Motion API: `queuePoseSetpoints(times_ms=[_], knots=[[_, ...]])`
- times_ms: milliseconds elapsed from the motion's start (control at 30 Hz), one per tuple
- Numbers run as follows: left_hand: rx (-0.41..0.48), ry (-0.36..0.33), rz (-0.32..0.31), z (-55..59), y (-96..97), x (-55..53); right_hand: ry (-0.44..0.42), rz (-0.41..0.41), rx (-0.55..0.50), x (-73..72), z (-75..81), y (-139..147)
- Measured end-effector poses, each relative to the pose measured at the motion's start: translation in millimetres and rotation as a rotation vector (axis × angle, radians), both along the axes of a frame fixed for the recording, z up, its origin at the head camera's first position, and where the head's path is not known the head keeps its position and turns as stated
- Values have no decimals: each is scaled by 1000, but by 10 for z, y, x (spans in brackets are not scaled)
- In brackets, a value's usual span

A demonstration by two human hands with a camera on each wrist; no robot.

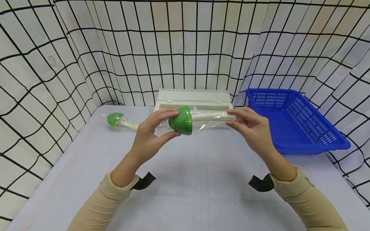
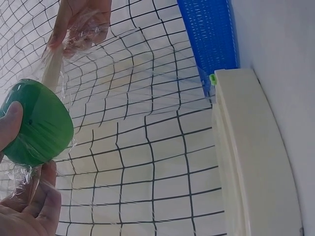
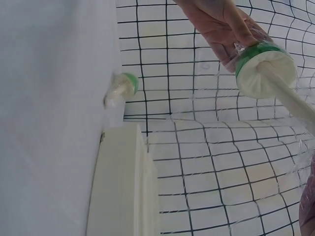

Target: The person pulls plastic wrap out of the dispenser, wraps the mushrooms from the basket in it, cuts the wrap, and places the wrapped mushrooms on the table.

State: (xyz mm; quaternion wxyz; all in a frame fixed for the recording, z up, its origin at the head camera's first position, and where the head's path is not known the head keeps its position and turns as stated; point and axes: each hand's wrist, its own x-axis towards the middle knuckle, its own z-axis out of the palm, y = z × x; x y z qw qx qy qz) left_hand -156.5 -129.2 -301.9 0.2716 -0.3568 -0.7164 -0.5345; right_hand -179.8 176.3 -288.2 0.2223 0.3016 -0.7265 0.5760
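Observation:
In the head view a toy mushroom [image 1: 183, 120] with a green domed cap and a long white stem, wrapped in clear plastic, is held sideways above the table. My left hand [image 1: 148, 134] pinches the cap between thumb and fingers. The stem's far end is between the thumb and fingers of my right hand [image 1: 252, 128]. The right wrist view shows the pale underside of the cap [image 3: 251, 81], where the stem joins it. A second, similar wrapped mushroom [image 1: 115, 120] lies on the table to the left, its stem partly hidden behind my left hand.
Behind the held mushroom stands a white box [image 1: 193, 95] with its lid raised. A blue perforated basket [image 1: 315, 149] is at the right. Black wire mesh [image 1: 196, 54] encloses the back and sides of the white-covered table [image 1: 190, 192].

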Motion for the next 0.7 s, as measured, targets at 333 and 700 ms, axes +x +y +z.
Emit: queuePoseSetpoints(times_ms=[333,700], knots=[[3,17,3,23,12,47,-13,3,-12,44,10,14],[-1,29,8,53,16,89,-32,-3,-19,102,42,20]])
